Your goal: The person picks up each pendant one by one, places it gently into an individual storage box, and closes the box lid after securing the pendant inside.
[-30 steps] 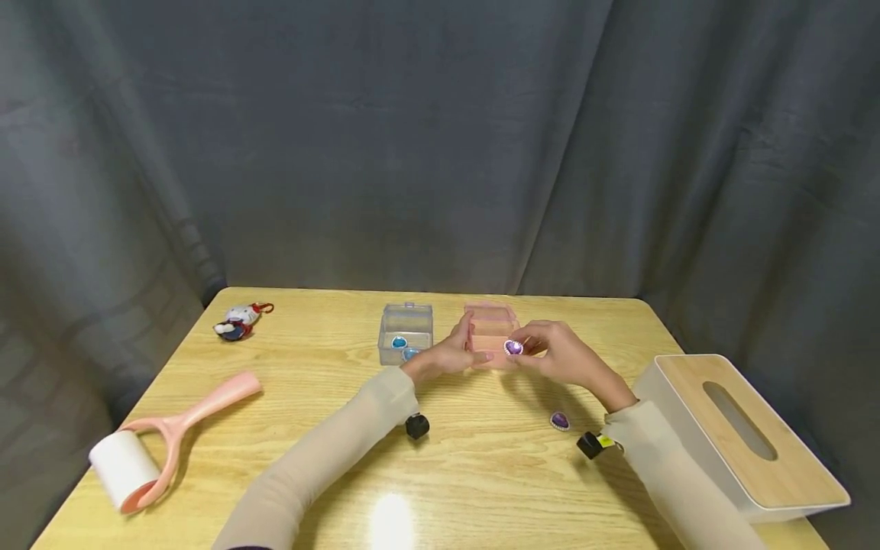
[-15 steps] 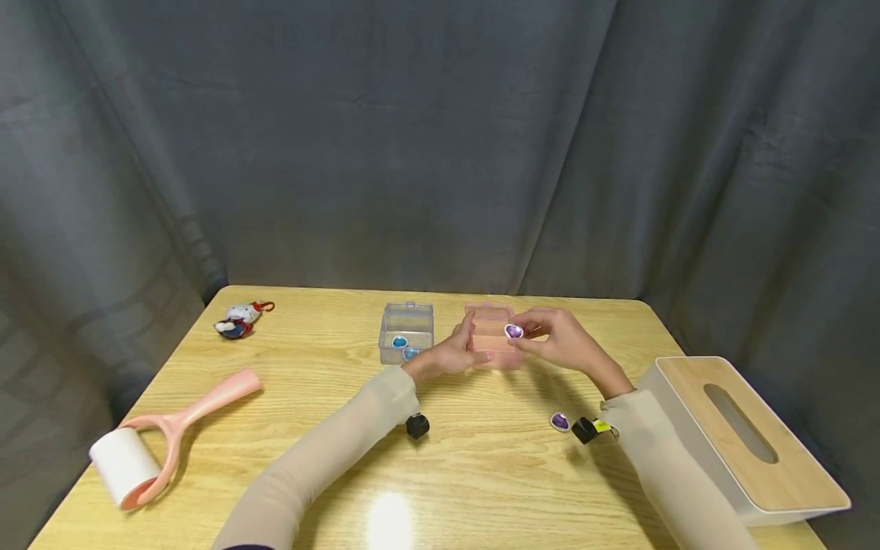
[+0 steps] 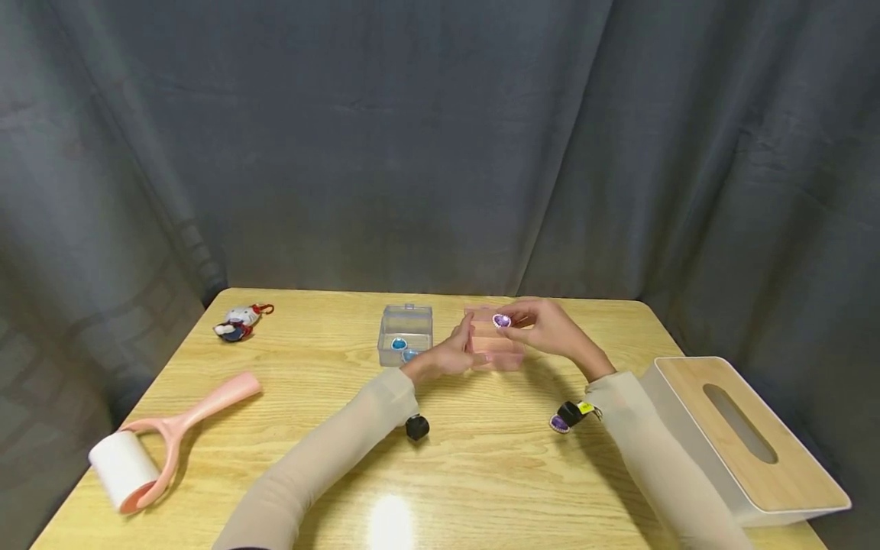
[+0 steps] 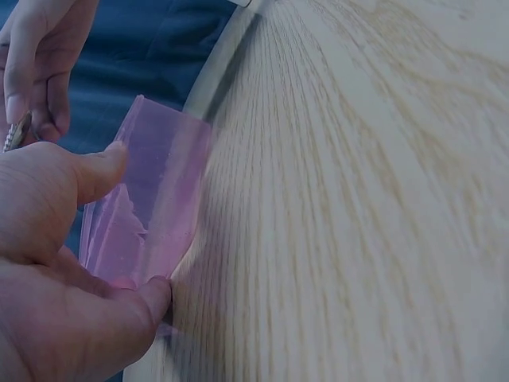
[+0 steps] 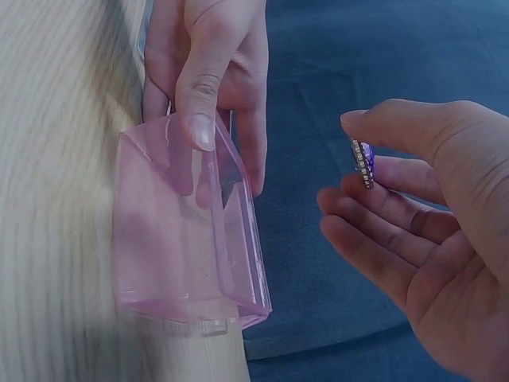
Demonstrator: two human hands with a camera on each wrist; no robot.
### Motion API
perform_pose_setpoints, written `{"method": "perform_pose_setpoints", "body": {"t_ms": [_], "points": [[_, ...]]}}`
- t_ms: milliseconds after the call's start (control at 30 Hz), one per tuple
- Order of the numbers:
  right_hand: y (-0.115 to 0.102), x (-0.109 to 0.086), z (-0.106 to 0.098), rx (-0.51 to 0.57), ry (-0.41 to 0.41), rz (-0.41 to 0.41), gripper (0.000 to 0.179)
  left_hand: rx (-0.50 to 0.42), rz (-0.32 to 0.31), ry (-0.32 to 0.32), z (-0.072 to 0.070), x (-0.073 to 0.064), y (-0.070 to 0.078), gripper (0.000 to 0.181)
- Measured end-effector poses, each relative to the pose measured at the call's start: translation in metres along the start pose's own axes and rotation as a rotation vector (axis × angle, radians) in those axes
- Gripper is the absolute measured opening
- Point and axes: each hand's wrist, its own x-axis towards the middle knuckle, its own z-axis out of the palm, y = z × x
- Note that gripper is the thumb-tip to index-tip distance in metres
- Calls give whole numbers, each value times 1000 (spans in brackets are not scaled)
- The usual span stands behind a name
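My left hand grips the left side of a see-through pink plastic box, its thumb on the near wall. In the right wrist view the pink box stands on the wood with its top open. My right hand pinches a purple gem with a silvery beaded rim between thumb and fingers. That gem overlaps the back of the box in the head view, and the right wrist view shows it apart from the box. Another purple gem lies on the table, partly covered by the right wrist camera.
Left of the pink box, a clear greyish box stands open with two blue gems inside. A small plush charm lies at the back left, a pink-handled lint roller at the front left. A wood-topped tissue box stands at right.
My right hand has carried the purple gem up and to the left, from the pink box's near right corner to over its back part. The left hand stays on the box.
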Motion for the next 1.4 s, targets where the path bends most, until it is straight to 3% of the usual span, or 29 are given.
{"method": "perform_pose_setpoints", "body": {"t_ms": [167,333,567,833,900,1067,1400], "points": [[1,7,0,7,-23,1,26,17,11,13,0,2,-1,100],[1,12,2,15,-55,13,28,70,-31,43,0,-2,-1,106],[9,17,9,18,-67,11,29,39,-80,29,-1,-4,-1,111],[19,21,23,69,-125,26,30,39,-14,-17,-3,-1,-1,110],[21,23,26,81,-142,22,29,63,1,-4,-4,-1,0,108],[26,24,36,78,-166,2,27,116,-5,36,-4,-3,2,105],[27,25,46,34,-190,-44,23,120,-15,34,-5,-3,2,105]]}}
